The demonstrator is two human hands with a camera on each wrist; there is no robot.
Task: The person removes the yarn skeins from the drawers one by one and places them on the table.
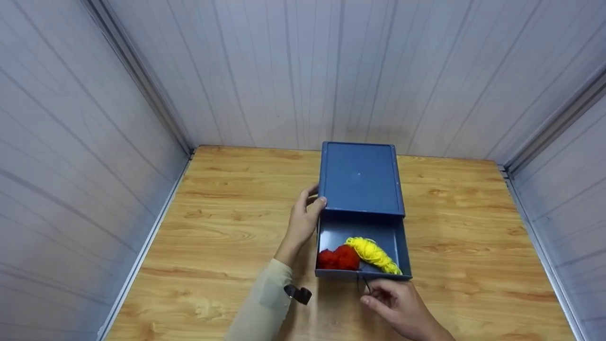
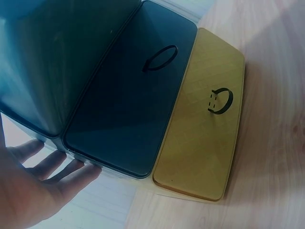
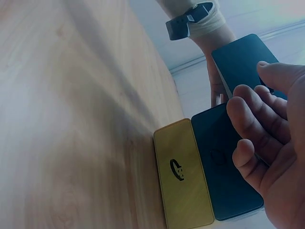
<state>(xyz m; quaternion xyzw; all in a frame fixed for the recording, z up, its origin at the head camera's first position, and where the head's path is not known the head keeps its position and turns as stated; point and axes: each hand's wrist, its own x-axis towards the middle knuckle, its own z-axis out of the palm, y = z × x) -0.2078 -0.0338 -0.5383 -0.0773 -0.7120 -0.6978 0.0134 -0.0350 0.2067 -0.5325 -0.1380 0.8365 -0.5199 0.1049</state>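
Observation:
A small blue drawer cabinet [image 1: 362, 177] stands on the wooden table with its top drawer [image 1: 405, 246] pulled out. Inside that drawer lie a red yarn bundle [image 1: 340, 258] and a yellow yarn skein [image 1: 374, 255]. My left hand [image 1: 305, 213] rests along the cabinet's left side, thumb by the front top corner and fingers fairly straight. At the drawer's front, my right hand [image 1: 397, 303] holds the thin black loop handle [image 1: 363, 283] with curled fingers. Below the pulled-out drawer, the wrist views show a shut dark blue drawer [image 2: 128, 95] and a shut yellow drawer [image 2: 200, 129].
Both lower drawers carry black loop handles [image 2: 221, 101]. Wood-grain table [image 1: 227, 227] surrounds the cabinet. A pale panelled wall [image 1: 284, 71] rises close behind it, with more panels at left and right. A black strap [image 1: 298, 293] sits on the left sleeve.

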